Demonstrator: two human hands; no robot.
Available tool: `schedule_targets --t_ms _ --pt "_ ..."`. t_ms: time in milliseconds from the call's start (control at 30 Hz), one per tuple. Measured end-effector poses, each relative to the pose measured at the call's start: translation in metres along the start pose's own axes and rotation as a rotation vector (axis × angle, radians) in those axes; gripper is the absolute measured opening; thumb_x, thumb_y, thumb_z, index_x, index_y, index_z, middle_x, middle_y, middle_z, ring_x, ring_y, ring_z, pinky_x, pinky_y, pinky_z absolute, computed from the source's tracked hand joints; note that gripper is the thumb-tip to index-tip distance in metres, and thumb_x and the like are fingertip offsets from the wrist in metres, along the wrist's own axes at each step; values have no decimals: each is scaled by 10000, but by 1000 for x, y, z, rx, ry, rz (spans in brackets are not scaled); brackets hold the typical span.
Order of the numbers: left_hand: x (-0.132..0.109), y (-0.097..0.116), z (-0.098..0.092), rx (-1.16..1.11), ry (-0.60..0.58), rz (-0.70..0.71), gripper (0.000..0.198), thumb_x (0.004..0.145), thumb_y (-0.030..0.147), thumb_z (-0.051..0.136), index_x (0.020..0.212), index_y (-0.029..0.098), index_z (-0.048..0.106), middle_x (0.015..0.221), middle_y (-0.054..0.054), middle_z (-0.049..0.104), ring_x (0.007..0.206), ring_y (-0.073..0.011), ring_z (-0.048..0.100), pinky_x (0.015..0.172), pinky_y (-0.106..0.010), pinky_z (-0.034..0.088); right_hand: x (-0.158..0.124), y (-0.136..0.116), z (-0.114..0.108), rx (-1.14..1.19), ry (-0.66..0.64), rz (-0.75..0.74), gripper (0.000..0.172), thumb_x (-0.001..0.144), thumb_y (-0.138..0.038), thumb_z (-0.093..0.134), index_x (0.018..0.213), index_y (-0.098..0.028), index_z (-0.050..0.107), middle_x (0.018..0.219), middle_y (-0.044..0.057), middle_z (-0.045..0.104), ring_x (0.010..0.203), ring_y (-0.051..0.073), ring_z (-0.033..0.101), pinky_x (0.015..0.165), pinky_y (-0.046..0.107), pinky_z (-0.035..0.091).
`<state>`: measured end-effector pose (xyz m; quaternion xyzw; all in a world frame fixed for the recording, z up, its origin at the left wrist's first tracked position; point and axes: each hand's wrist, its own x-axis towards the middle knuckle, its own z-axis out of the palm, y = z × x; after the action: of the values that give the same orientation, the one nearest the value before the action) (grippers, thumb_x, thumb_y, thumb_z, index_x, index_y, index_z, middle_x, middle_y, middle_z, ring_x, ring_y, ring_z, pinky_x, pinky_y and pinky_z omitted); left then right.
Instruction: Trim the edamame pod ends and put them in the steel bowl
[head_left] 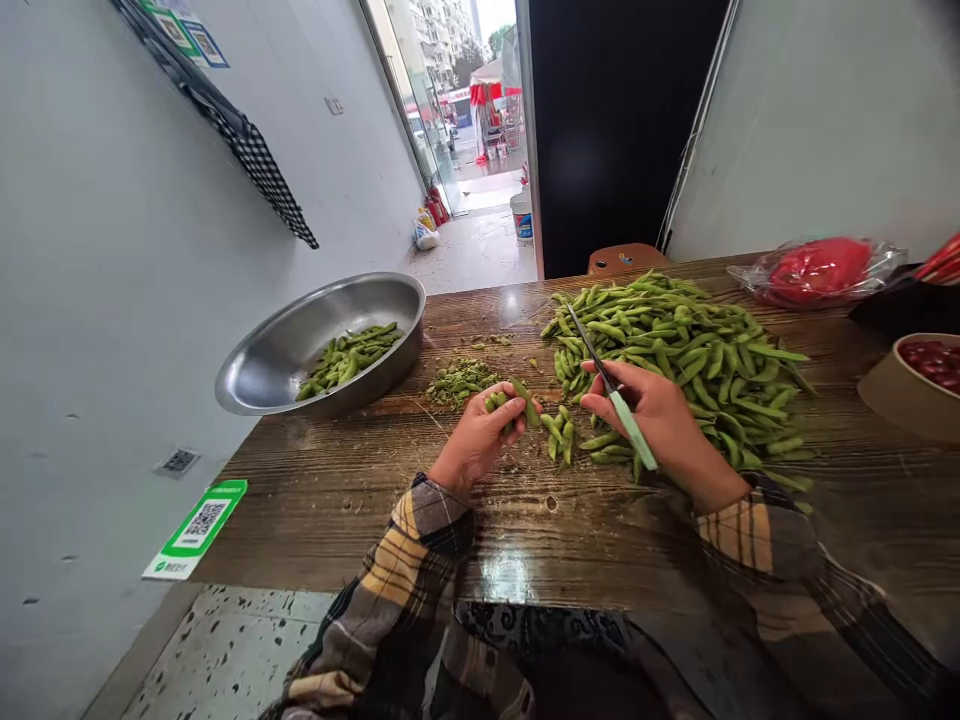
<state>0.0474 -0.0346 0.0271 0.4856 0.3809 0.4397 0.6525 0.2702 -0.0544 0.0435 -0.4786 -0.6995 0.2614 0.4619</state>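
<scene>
My left hand [484, 432] is closed round several green bean pods [527, 404], one of them sticking out between thumb and fingers. In my right hand [649, 415] are scissors with a pale green handle [632, 430], their dark blades pointing up and to the left. A large heap of pods [697, 350] lies beyond and around my right hand. Between the hands a few pods [558, 436] rest on the wooden table [360, 500]. Small green trimmings [459, 382] form a pile just beyond my left hand. More pods [351, 358] lie in a metal basin [322, 300] at the left.
A green QR code card [199, 528] lies at the table's left edge. At the right are a red item in clear plastic [821, 270] and a bowl [904, 390] of dark red pieces. A brown stool [626, 258] stands behind the table, near an open doorway.
</scene>
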Motion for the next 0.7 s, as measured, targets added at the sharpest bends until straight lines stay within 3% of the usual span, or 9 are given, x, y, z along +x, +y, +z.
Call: schedule_targets --t_ms 133,367,533,700 --pt "-2 1 0 -70 10 -4 327 722 304 740 958 101 638 791 -49 656 520 -47 467 437 -170 343 -2 1 5 -33 -52 -6 364 805 -388 655 1094 -168 657 818 34 663 738 195 621 690 318 490" --pt "-4 4 0 -147 59 24 291 663 272 779 791 148 549 649 30 579 456 -44 424 399 -178 336 -6 0 8 -97 -110 -12 375 812 -390 646 1110 -162 650 842 51 676 770 208 629 734 348 497" --pt "-7 7 1 -84 30 27 271 716 303 726 794 144 521 833 -30 676 458 -29 438 399 -167 330 -10 1 10 -118 -176 -42 311 809 -400 653 1034 -186 668 917 74 688 824 231 647 753 369 506" --pt "-9 11 2 -97 38 -4 319 690 304 757 847 166 515 732 14 643 417 -25 430 374 -148 298 -11 4 12 -156 -182 -42 390 813 -394 654 1141 -185 636 971 89 683 875 244 648 776 378 515"
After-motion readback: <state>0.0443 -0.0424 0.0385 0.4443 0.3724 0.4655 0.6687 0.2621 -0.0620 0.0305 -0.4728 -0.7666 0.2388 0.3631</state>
